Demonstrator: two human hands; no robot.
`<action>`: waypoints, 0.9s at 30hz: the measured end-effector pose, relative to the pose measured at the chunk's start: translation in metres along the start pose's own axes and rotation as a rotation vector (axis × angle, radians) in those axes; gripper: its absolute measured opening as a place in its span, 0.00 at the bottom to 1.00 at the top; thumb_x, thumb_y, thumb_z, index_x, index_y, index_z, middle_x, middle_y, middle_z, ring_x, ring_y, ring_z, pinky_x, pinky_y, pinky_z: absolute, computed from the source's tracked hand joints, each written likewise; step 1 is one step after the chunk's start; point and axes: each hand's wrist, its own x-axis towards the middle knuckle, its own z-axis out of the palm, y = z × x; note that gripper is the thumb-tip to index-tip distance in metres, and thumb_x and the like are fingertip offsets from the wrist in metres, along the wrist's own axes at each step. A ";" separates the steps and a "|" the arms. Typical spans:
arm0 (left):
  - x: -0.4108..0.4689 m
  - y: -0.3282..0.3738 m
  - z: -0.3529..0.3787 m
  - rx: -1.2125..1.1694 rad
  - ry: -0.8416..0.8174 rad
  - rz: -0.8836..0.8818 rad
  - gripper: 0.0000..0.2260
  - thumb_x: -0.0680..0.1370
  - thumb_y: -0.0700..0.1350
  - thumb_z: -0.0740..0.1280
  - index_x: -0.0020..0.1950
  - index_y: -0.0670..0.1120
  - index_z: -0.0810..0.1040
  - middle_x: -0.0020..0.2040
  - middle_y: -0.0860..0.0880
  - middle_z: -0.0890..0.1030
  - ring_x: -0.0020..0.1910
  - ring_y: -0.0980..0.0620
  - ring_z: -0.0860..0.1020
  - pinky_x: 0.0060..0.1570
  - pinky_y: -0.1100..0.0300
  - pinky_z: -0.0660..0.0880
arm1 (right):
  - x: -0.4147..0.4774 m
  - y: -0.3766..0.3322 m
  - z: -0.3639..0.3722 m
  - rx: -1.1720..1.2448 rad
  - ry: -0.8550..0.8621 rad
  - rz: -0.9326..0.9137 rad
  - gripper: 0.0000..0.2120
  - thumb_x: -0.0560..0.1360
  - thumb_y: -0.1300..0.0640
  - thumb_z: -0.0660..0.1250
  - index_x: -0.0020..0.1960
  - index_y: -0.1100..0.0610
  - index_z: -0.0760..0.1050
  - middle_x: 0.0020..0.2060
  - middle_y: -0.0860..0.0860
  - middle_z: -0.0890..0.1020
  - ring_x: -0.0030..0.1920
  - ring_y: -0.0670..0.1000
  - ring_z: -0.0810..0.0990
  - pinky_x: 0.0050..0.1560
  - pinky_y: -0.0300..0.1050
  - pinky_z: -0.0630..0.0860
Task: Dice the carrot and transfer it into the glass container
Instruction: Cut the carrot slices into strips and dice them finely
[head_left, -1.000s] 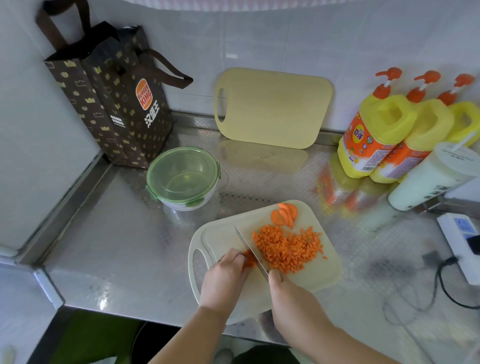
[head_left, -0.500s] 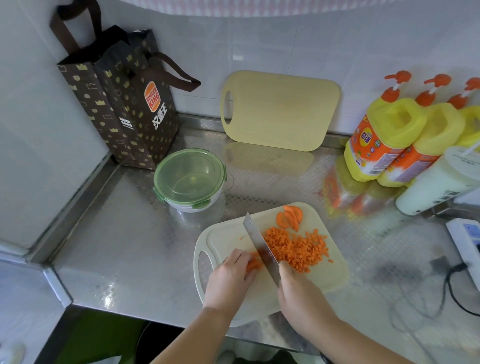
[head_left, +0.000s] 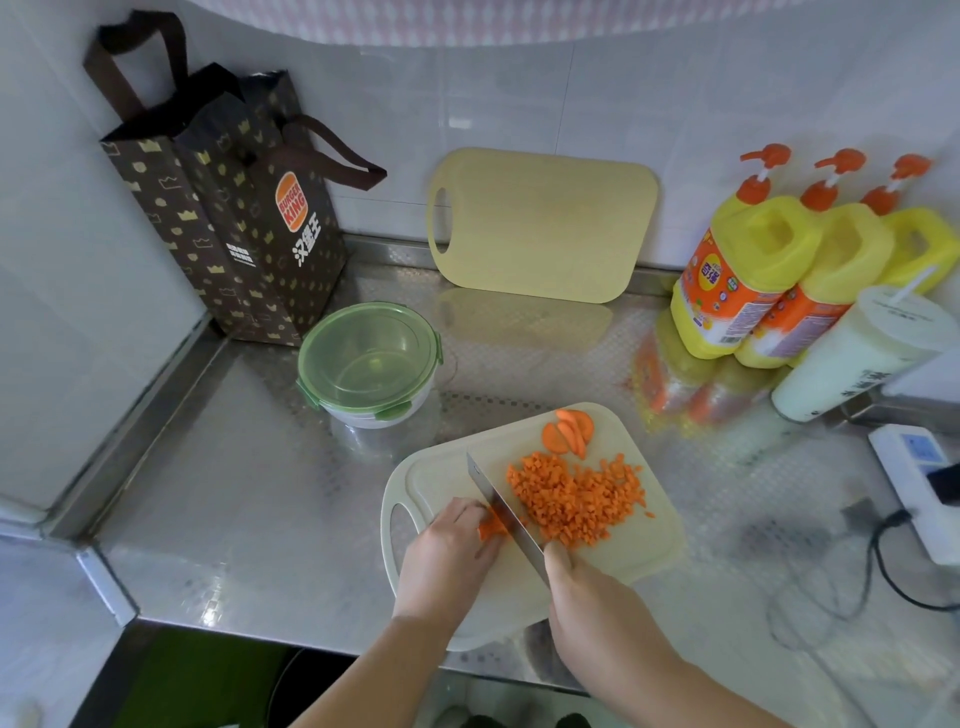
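Item: my left hand (head_left: 447, 551) pins carrot strips (head_left: 491, 526) steady; right hand (head_left: 597, 597) grips knife (head_left: 506, 512), dice pile (head_left: 574, 501) at three o'clock, clear of blade.

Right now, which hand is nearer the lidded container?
Left. The left hand pins a carrot piece on the board, below the container. The right hand, gripping the knife, sits farther right.

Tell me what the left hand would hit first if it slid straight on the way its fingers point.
The left hand points up and right across the pale cutting board. Past the carrot piece it already pins, it would likely meet the steel knife blade first, then the diced orange carrot pile.
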 end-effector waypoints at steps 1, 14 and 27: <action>-0.001 0.000 0.000 0.007 -0.011 0.003 0.08 0.76 0.52 0.67 0.49 0.49 0.80 0.49 0.57 0.78 0.44 0.56 0.78 0.34 0.64 0.70 | 0.000 0.000 0.000 0.000 0.001 -0.001 0.20 0.78 0.65 0.53 0.70 0.59 0.58 0.60 0.53 0.74 0.54 0.52 0.78 0.26 0.37 0.55; 0.001 -0.003 0.007 -0.007 0.016 0.011 0.07 0.76 0.52 0.68 0.44 0.49 0.80 0.45 0.56 0.80 0.42 0.56 0.78 0.33 0.61 0.73 | 0.013 -0.001 0.012 -0.022 -0.024 0.016 0.27 0.77 0.64 0.56 0.74 0.60 0.52 0.60 0.54 0.75 0.55 0.53 0.79 0.33 0.40 0.63; 0.000 0.002 -0.001 -0.131 0.062 -0.036 0.06 0.74 0.48 0.71 0.48 0.48 0.81 0.48 0.57 0.78 0.44 0.55 0.79 0.42 0.55 0.77 | 0.011 0.016 0.007 0.191 0.128 -0.022 0.11 0.81 0.60 0.51 0.62 0.56 0.64 0.41 0.48 0.70 0.39 0.50 0.73 0.31 0.39 0.63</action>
